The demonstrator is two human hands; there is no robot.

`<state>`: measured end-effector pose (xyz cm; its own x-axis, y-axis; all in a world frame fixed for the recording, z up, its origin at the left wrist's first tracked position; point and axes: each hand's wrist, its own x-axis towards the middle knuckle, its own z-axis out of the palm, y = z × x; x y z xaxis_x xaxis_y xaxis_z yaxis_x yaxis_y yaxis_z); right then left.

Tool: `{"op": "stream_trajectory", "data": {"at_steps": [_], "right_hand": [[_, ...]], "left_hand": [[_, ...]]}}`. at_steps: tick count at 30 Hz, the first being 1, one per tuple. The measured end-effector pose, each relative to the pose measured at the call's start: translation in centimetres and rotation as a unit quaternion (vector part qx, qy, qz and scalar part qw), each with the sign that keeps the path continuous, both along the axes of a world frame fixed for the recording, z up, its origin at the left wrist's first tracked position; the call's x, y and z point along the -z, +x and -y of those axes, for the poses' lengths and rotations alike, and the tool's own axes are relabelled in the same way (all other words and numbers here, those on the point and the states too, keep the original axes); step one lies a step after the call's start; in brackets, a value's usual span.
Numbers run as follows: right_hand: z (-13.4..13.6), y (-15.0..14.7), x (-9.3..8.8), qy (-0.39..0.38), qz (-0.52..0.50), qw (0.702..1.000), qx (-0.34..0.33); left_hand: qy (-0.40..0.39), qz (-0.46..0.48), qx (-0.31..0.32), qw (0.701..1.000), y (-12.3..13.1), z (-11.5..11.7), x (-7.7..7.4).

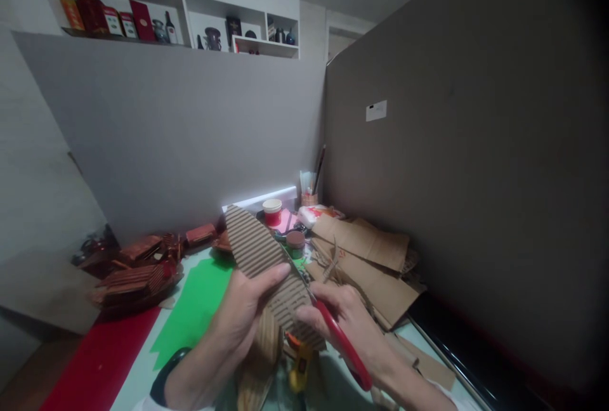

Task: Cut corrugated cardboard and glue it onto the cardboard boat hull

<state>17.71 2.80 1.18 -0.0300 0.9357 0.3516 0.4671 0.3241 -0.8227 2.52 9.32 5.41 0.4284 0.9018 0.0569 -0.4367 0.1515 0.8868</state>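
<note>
My left hand (250, 303) grips a leaf-shaped piece of corrugated cardboard (254, 243), its thumb lying across the exposed ridges. The piece is tilted, its rounded tip pointing up and away to the left. My right hand (347, 319) is closed around red-handled scissors (345, 347), whose blade lies along the cardboard's right edge. Its thumb and fingertips are also near the lower part of that piece. Much of the scissors is hidden by the hand and the cardboard. Below my hands are a curved brown cardboard piece (259, 360) and a yellow tool (301, 366), which is blurred.
Cardboard sheets (375, 271) and offcuts are piled at the right. Green paper (197, 306) and red paper (104, 360) lie at the left, near reddish-brown model boats (136, 284). A white-lidded red tub (272, 212) and a jar (295, 243) stand behind. A grey partition (457, 144) rises at the right.
</note>
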Motion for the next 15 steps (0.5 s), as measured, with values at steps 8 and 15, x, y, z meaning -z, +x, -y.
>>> {"op": "stream_trajectory", "data": {"at_steps": [8,15], "right_hand": [[0.2,0.1,-0.4,-0.005,0.032,0.999,0.014],[-1.0,1.9,-1.1,-0.013,-0.023,0.996,0.08]], "left_hand": [[-0.017,-0.02,0.002,1.0,0.0,0.1,-0.2],[-0.053,-0.027,0.042,0.997,0.3,0.5,-0.3]]}}
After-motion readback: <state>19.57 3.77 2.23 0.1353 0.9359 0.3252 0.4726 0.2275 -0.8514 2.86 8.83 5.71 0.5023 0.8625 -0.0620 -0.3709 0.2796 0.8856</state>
